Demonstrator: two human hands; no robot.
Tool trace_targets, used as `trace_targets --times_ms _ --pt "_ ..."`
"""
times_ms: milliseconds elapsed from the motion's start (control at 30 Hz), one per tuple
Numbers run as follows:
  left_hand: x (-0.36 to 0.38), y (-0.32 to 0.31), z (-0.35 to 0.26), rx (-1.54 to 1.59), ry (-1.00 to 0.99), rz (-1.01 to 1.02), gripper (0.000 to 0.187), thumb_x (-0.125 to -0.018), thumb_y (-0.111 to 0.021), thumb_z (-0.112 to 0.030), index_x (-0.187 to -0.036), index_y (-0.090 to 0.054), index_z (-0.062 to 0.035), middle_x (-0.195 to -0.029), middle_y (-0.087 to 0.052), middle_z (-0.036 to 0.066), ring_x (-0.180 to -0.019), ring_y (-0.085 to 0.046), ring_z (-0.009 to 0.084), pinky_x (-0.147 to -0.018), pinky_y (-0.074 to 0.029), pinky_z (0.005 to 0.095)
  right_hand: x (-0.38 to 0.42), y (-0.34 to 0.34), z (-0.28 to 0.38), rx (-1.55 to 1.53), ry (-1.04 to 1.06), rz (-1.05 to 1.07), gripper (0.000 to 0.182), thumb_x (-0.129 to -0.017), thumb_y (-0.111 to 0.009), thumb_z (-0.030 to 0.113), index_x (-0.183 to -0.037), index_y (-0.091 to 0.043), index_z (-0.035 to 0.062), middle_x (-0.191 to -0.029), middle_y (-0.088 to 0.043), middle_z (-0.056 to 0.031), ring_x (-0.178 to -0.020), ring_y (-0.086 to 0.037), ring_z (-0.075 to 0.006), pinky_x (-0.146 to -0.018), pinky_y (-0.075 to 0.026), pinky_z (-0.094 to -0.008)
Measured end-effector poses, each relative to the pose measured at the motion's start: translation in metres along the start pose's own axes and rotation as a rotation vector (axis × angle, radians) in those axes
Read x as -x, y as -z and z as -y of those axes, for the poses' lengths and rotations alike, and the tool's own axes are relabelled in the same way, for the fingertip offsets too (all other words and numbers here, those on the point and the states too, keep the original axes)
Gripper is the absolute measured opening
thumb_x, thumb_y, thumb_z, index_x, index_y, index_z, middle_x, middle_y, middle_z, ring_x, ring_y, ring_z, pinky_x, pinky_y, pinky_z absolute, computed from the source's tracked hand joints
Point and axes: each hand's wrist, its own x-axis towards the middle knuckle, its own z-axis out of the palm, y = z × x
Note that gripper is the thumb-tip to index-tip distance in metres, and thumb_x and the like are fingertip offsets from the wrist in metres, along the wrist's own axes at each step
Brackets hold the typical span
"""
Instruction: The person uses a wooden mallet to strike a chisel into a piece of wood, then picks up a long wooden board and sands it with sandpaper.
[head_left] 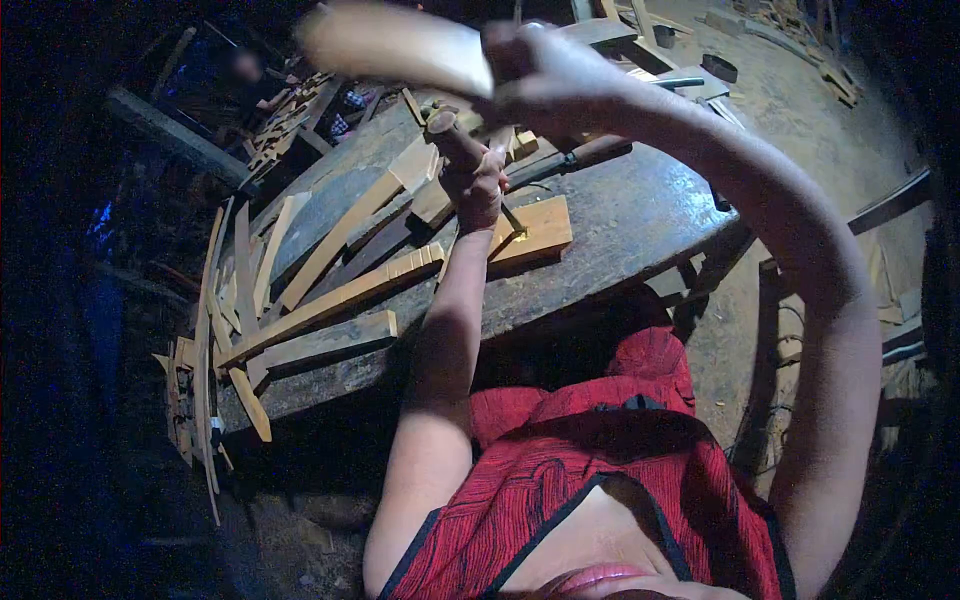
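My left hand point(475, 192) is closed round the wooden handle of a chisel point(455, 138), whose blade slants down to a light wooden block point(545, 228) on the workbench. At the blade's tip the block shows a small notch. Above and to the right, my right hand point(535, 75) is raised, its fingers wrapped round the handle end of a wooden mallet point(400, 45), which is blurred by motion. The mallet's head hangs in the air over the chisel's handle, apart from it.
Long wooden strips and cut pieces point(330, 305) lie across the left half of the workbench point(640, 215). More tools and wood sit at its far side. A person point(250, 90) is at another bench at the upper left. A dark round container point(718, 68) stands beyond.
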Motion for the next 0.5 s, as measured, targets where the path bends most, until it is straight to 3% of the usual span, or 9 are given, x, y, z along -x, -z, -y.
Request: trace_targets --times_ms 33,100,133,200,233,267,333,400,500 --pt "0.000 0.002 -0.001 -0.001 -0.004 -0.001 0.016 -0.075 -0.061 -0.010 -0.074 -0.046 -0.0045 -0.056 -0.044 0.002 -0.044 -0.048 0.0121 -0.040 -0.041 0.0254 0.000 -0.001 -0.005 0.412 -0.130 0.313 0.030 -0.068 -0.066 0.027 -0.082 -0.064 0.0002 -0.066 -0.063 -0.0092 -0.053 -0.059 -0.0161 -0.047 -0.046 -0.0279" --pt "-0.001 0.004 -0.001 -0.019 -0.053 0.039 0.016 -0.076 -0.060 -0.011 -0.074 -0.046 -0.0051 -0.056 -0.045 0.003 -0.043 -0.048 0.0122 -0.040 -0.041 0.0256 0.005 0.007 -0.018 0.300 -0.238 0.414 0.034 -0.067 -0.067 0.025 -0.090 -0.064 0.0009 -0.066 -0.062 -0.0079 -0.051 -0.057 -0.0164 -0.045 -0.045 -0.0287" --pt "-0.001 0.002 0.000 0.031 0.032 0.004 0.017 -0.075 -0.062 -0.011 -0.073 -0.046 -0.0058 -0.056 -0.046 0.002 -0.043 -0.048 0.0122 -0.040 -0.041 0.0258 0.010 0.006 -0.030 0.305 -0.241 0.418 0.034 -0.067 -0.067 0.025 -0.090 -0.064 0.0009 -0.066 -0.062 -0.0079 -0.051 -0.057 -0.0164 -0.045 -0.045 -0.0287" --pt "-0.001 0.001 0.000 -0.007 0.079 -0.016 0.018 -0.074 -0.063 -0.012 -0.072 -0.047 -0.0059 -0.054 -0.046 0.002 -0.042 -0.048 0.0121 -0.040 -0.042 0.0257 0.025 -0.007 -0.057 0.063 -0.303 0.149 0.029 -0.068 -0.067 0.025 -0.084 -0.063 0.0000 -0.061 -0.059 -0.0056 -0.044 -0.053 -0.0139 -0.040 -0.044 -0.0290" --pt "-0.003 0.000 0.000 -0.043 0.115 -0.031 0.018 -0.074 -0.064 -0.013 -0.072 -0.047 -0.0059 -0.052 -0.046 0.002 -0.041 -0.048 0.0119 -0.040 -0.042 0.0255 0.041 -0.004 -0.036 -0.327 -0.509 0.211 0.040 -0.067 -0.071 0.019 -0.096 -0.054 -0.0029 -0.060 -0.055 -0.0050 -0.044 -0.051 -0.0133 -0.039 -0.042 -0.0272" --pt "-0.006 0.001 0.005 -0.029 0.080 -0.049 0.019 -0.072 -0.066 -0.014 -0.072 -0.049 -0.0055 -0.049 -0.046 0.002 -0.039 -0.047 0.0118 -0.039 -0.041 0.0252 0.059 -0.027 -0.066 -0.406 -0.676 0.147 0.041 -0.070 -0.070 0.020 -0.098 -0.051 -0.0024 -0.056 -0.052 -0.0037 -0.038 -0.046 -0.0101 -0.031 -0.035 -0.0229" --pt "-0.006 0.000 0.005 -0.010 0.090 -0.055 0.019 -0.071 -0.066 -0.014 -0.073 -0.049 -0.0052 -0.048 -0.046 0.002 -0.039 -0.047 0.0118 -0.038 -0.041 0.0253 0.101 -0.056 -0.102 -0.417 -0.835 0.145 0.030 -0.067 -0.070 0.029 -0.070 -0.057 0.0019 -0.052 -0.049 -0.0011 -0.037 -0.045 -0.0121 -0.032 -0.035 -0.0255" --pt "-0.010 0.002 0.012 0.051 0.064 -0.097 0.020 -0.071 -0.066 -0.016 -0.072 -0.049 -0.0051 -0.048 -0.045 0.003 -0.038 -0.046 0.0123 -0.037 -0.040 0.0259 0.149 -0.094 -0.149 -0.516 -1.012 0.133 0.035 -0.064 -0.072 0.035 -0.070 -0.061 0.0016 -0.054 -0.054 -0.0051 -0.042 -0.048 -0.0130 -0.037 -0.038 -0.0279" --pt "-0.019 0.014 0.009 0.224 0.131 -0.146 0.017 -0.072 -0.063 -0.012 -0.069 -0.048 -0.0053 -0.051 -0.047 0.001 -0.036 -0.046 0.0108 -0.033 -0.039 0.0244 0.181 -0.121 -0.158 -0.454 -0.875 0.083 0.039 -0.066 -0.071 0.032 -0.083 -0.065 -0.0019 -0.066 -0.059 -0.0064 -0.055 -0.053 -0.0153 -0.052 -0.043 -0.0290"
